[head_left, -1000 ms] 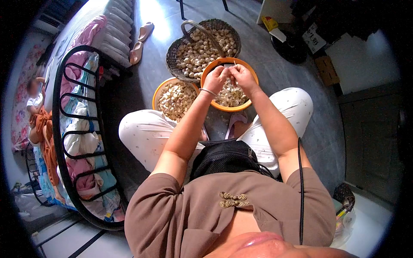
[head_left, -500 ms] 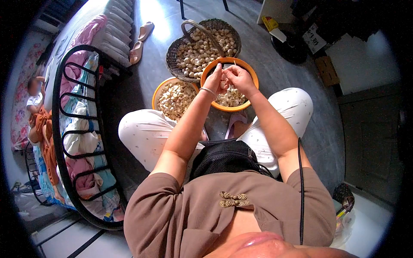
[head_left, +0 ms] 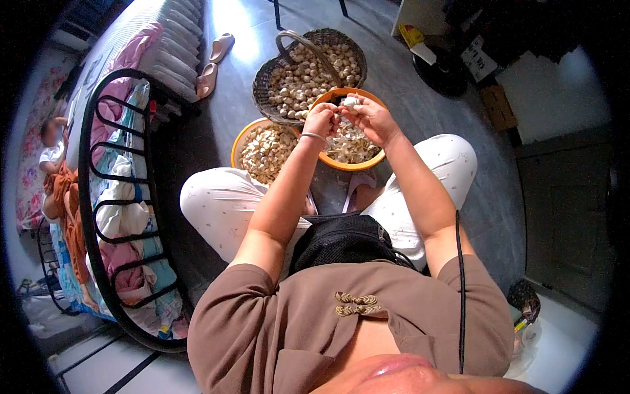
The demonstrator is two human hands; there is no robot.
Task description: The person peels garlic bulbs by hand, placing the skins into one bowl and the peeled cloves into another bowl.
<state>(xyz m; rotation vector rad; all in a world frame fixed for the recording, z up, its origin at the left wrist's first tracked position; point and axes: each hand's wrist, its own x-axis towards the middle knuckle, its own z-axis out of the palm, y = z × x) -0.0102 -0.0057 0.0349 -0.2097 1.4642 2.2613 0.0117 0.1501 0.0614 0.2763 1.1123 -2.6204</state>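
Observation:
Above the orange-rimmed bowl, my right hand holds a whitish garlic bulb between its fingers. Close beside it is my left hand, its fingers drawn together; what they hold, if anything, is too small to tell. Papery skins lie in the bowl under my hands. A wicker basket full of whole garlic bulbs stands behind the bowl. Left of my hands, a shallower orange-rimmed bowl holds many loose cloves.
A bed with a black metal frame stands on the left, with a person beyond it. Pink slippers lie on the grey floor. A cardboard box and a dark door are on the right.
My hands have moved slightly apart. The right hand has turned, and a pale bulb now shows in its fingers. My left hand has shifted a little left and its fingers have curled in.

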